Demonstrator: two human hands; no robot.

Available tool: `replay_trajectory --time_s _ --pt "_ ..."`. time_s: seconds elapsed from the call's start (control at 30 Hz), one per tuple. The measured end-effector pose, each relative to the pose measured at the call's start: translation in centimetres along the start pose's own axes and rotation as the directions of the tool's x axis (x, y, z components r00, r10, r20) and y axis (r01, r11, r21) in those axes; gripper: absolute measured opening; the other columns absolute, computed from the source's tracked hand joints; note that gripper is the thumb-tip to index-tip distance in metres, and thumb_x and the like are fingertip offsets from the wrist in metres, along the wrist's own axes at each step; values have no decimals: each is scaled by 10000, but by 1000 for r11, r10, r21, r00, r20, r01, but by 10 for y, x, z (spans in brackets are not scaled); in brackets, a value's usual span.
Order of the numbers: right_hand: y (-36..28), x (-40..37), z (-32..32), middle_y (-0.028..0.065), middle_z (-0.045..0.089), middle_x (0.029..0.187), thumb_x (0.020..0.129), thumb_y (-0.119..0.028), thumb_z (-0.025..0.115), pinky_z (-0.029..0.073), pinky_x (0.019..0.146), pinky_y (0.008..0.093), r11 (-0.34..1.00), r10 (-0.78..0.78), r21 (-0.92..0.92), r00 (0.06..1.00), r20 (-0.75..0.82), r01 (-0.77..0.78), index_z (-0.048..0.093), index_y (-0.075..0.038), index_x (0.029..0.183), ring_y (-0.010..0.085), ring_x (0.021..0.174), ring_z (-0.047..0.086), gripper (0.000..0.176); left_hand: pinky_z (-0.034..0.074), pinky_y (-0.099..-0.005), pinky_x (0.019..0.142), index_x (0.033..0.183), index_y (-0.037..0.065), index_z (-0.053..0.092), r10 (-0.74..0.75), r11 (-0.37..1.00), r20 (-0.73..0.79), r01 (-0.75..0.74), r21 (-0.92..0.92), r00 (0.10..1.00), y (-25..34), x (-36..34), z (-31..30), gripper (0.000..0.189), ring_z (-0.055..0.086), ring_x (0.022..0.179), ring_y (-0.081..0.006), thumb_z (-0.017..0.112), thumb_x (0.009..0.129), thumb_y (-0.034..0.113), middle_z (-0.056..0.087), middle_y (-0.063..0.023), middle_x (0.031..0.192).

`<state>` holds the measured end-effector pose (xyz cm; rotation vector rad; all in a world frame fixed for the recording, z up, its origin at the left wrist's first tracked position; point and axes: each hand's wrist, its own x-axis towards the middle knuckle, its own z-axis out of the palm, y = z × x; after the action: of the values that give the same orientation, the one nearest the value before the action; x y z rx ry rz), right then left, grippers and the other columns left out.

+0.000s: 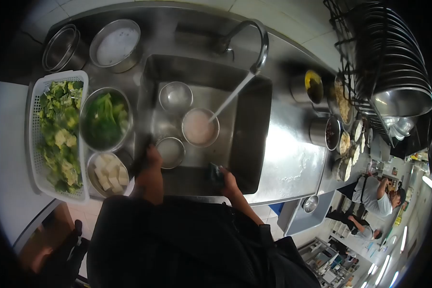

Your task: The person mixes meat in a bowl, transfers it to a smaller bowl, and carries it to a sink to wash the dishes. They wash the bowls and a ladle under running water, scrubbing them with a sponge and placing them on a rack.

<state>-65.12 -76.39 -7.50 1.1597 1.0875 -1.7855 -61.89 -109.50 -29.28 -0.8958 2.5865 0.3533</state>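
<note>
Over the front of the steel sink (247, 139), my right hand (231, 183) is closed around a dark pad (217, 175), which looks like a scouring pad. My left hand (153, 157) is low at the sink's left side, right beside the rim of a metal bowl (171, 153) with cloudy water in it. Its fingers are dark and partly hidden. From the curved faucet (261, 57) water runs into a bowl of pinkish liquid (200, 127) in the middle of the basin. Behind stands a smaller metal bowl (176, 97).
Left of the sink are a white basket of broccoli and cauliflower (84, 144), a bowl of green vegetables (105, 117) and a bowl of white chunks (111, 174). Metal pots (316, 87) stand right, below a rack of stacked bowls (393, 57). Several people work farther off.
</note>
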Motion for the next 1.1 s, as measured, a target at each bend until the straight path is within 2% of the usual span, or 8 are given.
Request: replay_trajectory --time_s 0.13,0.2,0.3,0.47,0.67,0.73,0.8,1.1 --pt "13 21 -13 81 646 926 902 -254 588 539 734 362 999 46 -25 998 31 -45 612 -66 1069 222 824 650 252 571 -426 760 1202 73 496 -77 997 95 80 -23 992 21 -38 -64 274 675 906 -341 487 929 63 614 -187 1059" --pt "39 65 -44 74 644 927 908 -254 586 526 760 352 936 -218 -263 972 90 235 625 -57 1069 209 831 643 258 573 -419 744 1197 82 489 4 999 74 -8 43 997 26 -50 -86 261 680 884 -337 472 936 69 616 -185 1036" --pt "14 19 1 109 633 883 937 -321 580 556 719 429 995 -54 -83 998 35 57 598 -22 1067 251 795 652 326 574 -431 724 1217 95 477 113 990 9 -114 89 994 28 -60 -98 272 684 869 -330 466 945 89 626 -176 1002" --pt "8 8 2 96 645 914 937 -350 582 548 705 391 972 -171 -161 985 30 173 604 -26 1083 237 815 653 356 563 -406 747 1236 89 450 -37 997 101 31 64 994 27 -54 -97 342 678 926 -317 540 906 117 633 -179 1059" --pt "-14 -31 18 41 658 968 935 -516 546 504 692 360 993 -108 62 974 198 98 608 -124 1105 184 860 631 431 516 -445 897 1240 34 518 94 995 -86 -93 20 992 37 -7 -70 443 603 1091 -352 640 845 196 567 -214 1197" --pt "-19 -37 19 15 655 983 934 -556 529 487 707 370 991 -80 124 976 202 56 607 -158 1096 169 881 618 437 478 -463 933 1132 18 590 -22 971 36 30 -238 999 82 2 -124 363 543 1167 -341 600 874 273 570 -173 1216" --pt "-18 -37 16 8 655 1002 927 -547 543 474 683 370 988 -87 148 969 232 53 586 -194 1125 170 892 617 407 441 -466 979 1142 -4 601 -95 932 -254 -4 -362 962 95 45 -57 382 534 1182 -338 574 897 288 600 -192 1187" --pt "-18 -23 13 15 641 1030 933 -472 568 447 737 360 985 -48 173 993 106 29 589 -179 1143 179 917 593 361 381 -452 1036 1323 41 507 51 653 91 36 -756 995 113 173 10 501 523 1201 -381 629 885 250 567 -201 1294"
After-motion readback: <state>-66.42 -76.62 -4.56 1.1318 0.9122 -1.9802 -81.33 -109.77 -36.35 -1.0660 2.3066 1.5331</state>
